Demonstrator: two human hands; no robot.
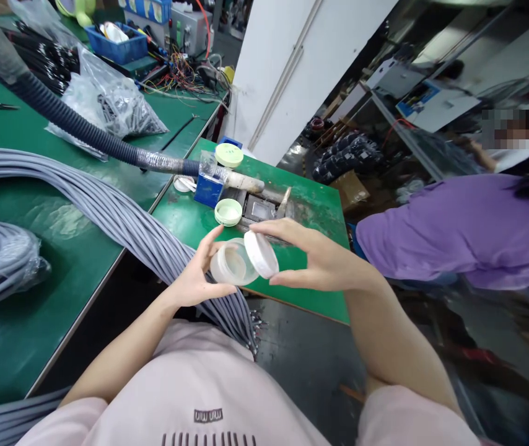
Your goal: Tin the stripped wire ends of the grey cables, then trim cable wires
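Note:
My left hand (202,269) is wrapped round a translucent plastic jar (227,266), which is tilted with its mouth toward the right. Between the thumb and fingers of my right hand (306,257) is a white round lid (261,254). The lid stands at an angle at the jar's mouth; whether the two touch I cannot tell. Just beyond the jar, a small pale green tub (228,212) sits on the green table (324,204). Beside it lies a square metal device (264,209) with a brush-like stick (285,202) leaning on it.
A ribbed hose (78,127) reaches over the table to a blue box (209,189). A bundle of grey cables (120,217) crosses the table edge at left. Plastic bags (111,99) and a blue bin (116,46) lie farther back. A person in a purple top (450,232) is at right.

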